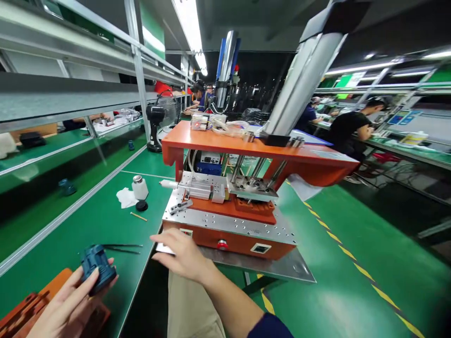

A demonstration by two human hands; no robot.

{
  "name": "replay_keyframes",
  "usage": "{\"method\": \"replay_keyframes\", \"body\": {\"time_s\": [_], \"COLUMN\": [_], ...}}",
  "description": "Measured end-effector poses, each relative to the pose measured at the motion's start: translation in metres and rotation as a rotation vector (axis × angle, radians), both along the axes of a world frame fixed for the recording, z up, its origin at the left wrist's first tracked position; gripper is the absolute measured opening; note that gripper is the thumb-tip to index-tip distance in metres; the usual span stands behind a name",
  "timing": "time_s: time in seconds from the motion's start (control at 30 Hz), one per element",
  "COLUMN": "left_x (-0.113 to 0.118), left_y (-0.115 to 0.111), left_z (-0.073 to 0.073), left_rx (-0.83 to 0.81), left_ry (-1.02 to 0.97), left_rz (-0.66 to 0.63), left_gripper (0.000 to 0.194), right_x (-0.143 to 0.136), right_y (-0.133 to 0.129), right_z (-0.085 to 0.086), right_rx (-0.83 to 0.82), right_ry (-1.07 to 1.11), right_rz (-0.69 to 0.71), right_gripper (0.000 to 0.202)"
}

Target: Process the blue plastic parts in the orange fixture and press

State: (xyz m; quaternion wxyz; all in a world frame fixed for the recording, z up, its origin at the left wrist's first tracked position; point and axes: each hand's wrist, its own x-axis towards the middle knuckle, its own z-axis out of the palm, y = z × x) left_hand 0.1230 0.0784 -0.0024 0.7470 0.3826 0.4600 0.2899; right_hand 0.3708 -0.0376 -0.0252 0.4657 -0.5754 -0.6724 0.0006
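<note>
My left hand (75, 298) is closed around a dark blue moulded plastic housing (97, 268) with a round end, held above the green bench at the lower left. Below that hand, orange fixture blocks (38, 300) lie on the bench, partly covered by it. My right hand (181, 253) hovers by the front left corner of an orange press machine (232, 239), its fingers and thumb spread. A white or bright patch shows between them; whether it is a separate thing or the base plate's corner, I cannot make out. A red button (222, 244) sits on the machine's front.
Tweezers (120, 248), a cotton swab (138, 216), a white bottle (140, 188), its black cap (141, 205) and a tissue (126, 198) lie on the bench (102, 211). A black fan (155, 124) stands behind. Several people sit at other benches.
</note>
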Motion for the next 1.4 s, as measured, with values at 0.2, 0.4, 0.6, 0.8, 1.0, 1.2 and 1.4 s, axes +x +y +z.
{"method": "replay_keyframes", "body": {"time_s": [0.2, 0.4, 0.6, 0.8, 1.0, 1.2, 1.4], "left_x": [0.068, 0.112, 0.127, 0.137, 0.139, 0.12, 0.108], "left_y": [-0.006, -0.005, 0.006, 0.012, 0.012, 0.006, -0.001], "left_z": [-0.011, -0.046, -0.091, -0.131, -0.129, -0.105, -0.077], "left_rx": [0.174, 0.448, 0.646, 0.88, 1.089, 1.173, 1.124], "left_ry": [0.054, -0.018, 0.032, 0.103, 0.108, 0.071, 0.133], "left_rz": [-0.197, -0.715, -0.952, -1.059, -1.147, -1.116, -1.132], "left_gripper": [0.071, 0.061, 0.078, 0.07, 0.067, 0.074, 0.07], "right_x": [0.094, 0.149, 0.152, 0.151, 0.151, 0.15, 0.152], "right_y": [-0.089, -0.143, -0.133, -0.128, -0.125, -0.125, -0.128], "right_z": [0.005, -0.022, -0.034, -0.03, -0.032, -0.029, -0.032], "right_rx": [0.188, 0.231, 0.307, 0.317, 0.317, 0.283, 0.262], "right_ry": [0.003, -0.012, -0.054, -0.085, -0.094, -0.035, 0.076], "right_rz": [-0.537, -0.847, -0.956, -1.058, -1.191, -1.214, -1.15], "right_gripper": [0.021, 0.04, 0.045, 0.049, 0.055, 0.06, 0.061]}}
